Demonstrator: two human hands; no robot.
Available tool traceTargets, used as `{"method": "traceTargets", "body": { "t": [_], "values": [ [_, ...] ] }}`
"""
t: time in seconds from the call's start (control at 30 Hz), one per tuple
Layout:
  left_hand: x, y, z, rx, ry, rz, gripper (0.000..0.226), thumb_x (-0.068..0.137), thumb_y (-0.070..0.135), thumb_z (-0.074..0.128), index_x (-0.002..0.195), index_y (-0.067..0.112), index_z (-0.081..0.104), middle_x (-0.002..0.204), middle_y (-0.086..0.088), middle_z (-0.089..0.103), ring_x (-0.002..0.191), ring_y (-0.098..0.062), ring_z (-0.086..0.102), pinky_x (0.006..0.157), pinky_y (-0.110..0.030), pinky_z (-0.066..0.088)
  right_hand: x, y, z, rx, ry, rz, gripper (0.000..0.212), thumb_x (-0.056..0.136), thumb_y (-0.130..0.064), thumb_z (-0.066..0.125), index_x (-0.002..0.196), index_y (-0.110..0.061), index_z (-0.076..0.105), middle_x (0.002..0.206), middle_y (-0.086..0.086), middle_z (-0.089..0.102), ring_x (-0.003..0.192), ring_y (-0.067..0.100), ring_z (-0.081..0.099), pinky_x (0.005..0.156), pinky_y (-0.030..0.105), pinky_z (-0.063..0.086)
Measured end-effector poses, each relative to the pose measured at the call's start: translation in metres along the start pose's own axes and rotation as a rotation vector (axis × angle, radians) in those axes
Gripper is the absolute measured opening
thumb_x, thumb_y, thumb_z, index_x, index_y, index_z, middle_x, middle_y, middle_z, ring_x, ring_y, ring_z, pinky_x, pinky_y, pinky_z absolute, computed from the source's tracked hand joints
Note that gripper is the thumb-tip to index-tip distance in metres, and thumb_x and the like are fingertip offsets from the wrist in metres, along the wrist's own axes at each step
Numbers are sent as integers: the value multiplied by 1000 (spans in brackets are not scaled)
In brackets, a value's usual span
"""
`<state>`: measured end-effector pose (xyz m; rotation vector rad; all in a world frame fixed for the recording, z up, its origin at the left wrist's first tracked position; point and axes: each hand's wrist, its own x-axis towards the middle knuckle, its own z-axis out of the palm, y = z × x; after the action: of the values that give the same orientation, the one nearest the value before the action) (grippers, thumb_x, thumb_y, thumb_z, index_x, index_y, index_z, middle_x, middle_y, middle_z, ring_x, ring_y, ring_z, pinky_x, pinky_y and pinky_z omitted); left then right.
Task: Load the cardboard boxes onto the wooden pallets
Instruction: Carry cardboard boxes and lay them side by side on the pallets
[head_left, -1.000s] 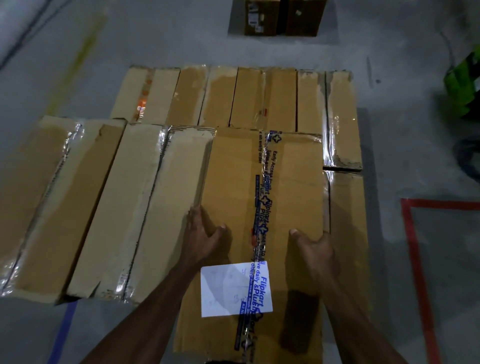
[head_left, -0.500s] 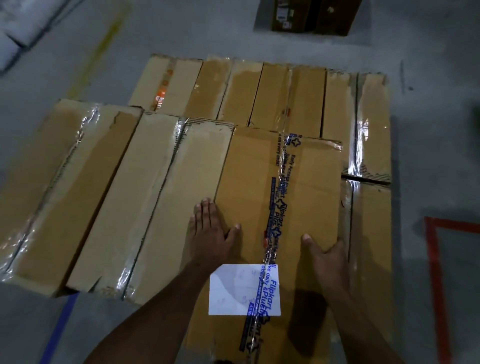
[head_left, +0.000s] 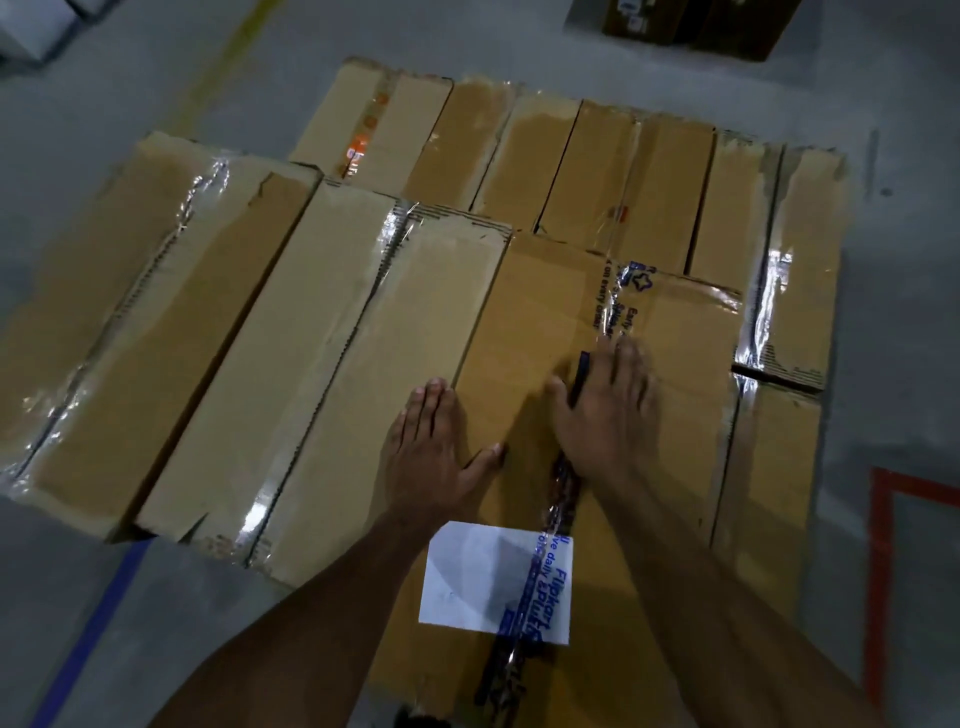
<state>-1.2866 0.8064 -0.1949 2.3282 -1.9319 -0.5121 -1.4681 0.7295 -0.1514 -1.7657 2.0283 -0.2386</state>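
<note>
Both hands, left (head_left: 431, 457) and right (head_left: 605, 410), press flat with fingers straight on the taped box (head_left: 524, 322). Boxes fill one layer; pallets hidden; more boxes (head_left: 691, 21) wait beyond.

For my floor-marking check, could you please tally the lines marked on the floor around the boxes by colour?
yellow line: 1
blue line: 1
red line, with a corner in it: 1
Total: 3
</note>
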Motion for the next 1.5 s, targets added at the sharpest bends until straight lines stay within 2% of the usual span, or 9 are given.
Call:
{"method": "traceTargets", "body": {
  "t": [0.1, 0.33, 0.5, 0.63, 0.97, 1.1, 1.27, 1.37, 1.5],
  "values": [
    [1, 2, 2, 8, 29, -20, 97, 83, 79, 29, 155, 15, 20, 163, -2, 18, 150, -18, 11, 119, -37, 10, 64, -32, 1, -26, -26, -149, 79, 99, -54, 43, 158, -15, 9, 167, 8, -2, 153, 24, -5, 120, 42, -10],
    [5, -2, 5, 24, 31, -6, 96, 82, 83, 25, 154, 19, 24, 161, -2, 22, 149, -19, 16, 120, -39, 18, 175, -77, 7, -122, -164, -322, 88, 95, -64, 42, 158, -11, 12, 165, 12, 16, 152, 29, 10, 123, 50, 4],
    [5, -3, 5, 3, 42, -15, 95, 82, 83, 28, 154, 22, 21, 161, -1, 22, 148, -18, 16, 118, -36, 11, 195, -83, 23, -153, -126, -391, 68, 96, -62, 44, 145, -16, 38, 145, 10, 48, 136, 29, 40, 116, 46, 23],
    [7, -2, 6, 3, 23, -29, 95, 82, 85, 24, 155, 24, 19, 161, 0, 23, 148, -19, 16, 120, -40, 16, 197, -86, 27, -138, -86, -387, 55, 94, -63, 47, 130, -22, 53, 131, 4, 56, 123, 27, 48, 106, 44, 31],
    [6, 1, 7, -1, 23, -37, 95, 83, 84, 20, 154, 22, 20, 160, -4, 24, 147, -21, 18, 119, -44, 19, 197, -84, 24, -173, -82, -411, 57, 97, -62, 41, 134, -20, 51, 133, 6, 54, 124, 28, 46, 104, 43, 30],
    [9, 0, 6, 21, 13, -19, 94, 85, 83, 20, 156, 21, 15, 163, -3, 13, 150, -20, 6, 121, -42, 12, 197, -83, 26, -208, -95, -436, 57, 100, -59, 34, 136, -18, 47, 136, 9, 52, 127, 29, 44, 107, 44, 29],
    [10, -1, 7, 92, 37, -10, 94, 87, 80, 25, 155, 17, 19, 163, -6, 15, 150, -22, 9, 121, -39, 10, 189, -71, 25, -228, -167, -461, 67, 103, -56, 25, 156, -15, 19, 161, 12, 24, 149, 31, 20, 122, 50, 10],
    [11, 1, 8, 88, 56, -18, 92, 88, 78, 28, 154, 15, 22, 161, -7, 19, 149, -24, 14, 121, -41, 13, 155, -40, 18, -182, -135, -408, 67, 104, -53, 27, 158, -16, 12, 166, 8, 9, 153, 26, 4, 124, 48, -1],
    [11, 1, 5, 98, 61, -12, 92, 87, 77, 26, 153, 13, 25, 159, -9, 25, 148, -26, 19, 119, -43, 19, 56, 25, 6, -172, -111, -277, 63, 104, -50, 33, 156, -16, 22, 166, 5, 14, 153, 24, 7, 124, 47, 6]
  ]
}}
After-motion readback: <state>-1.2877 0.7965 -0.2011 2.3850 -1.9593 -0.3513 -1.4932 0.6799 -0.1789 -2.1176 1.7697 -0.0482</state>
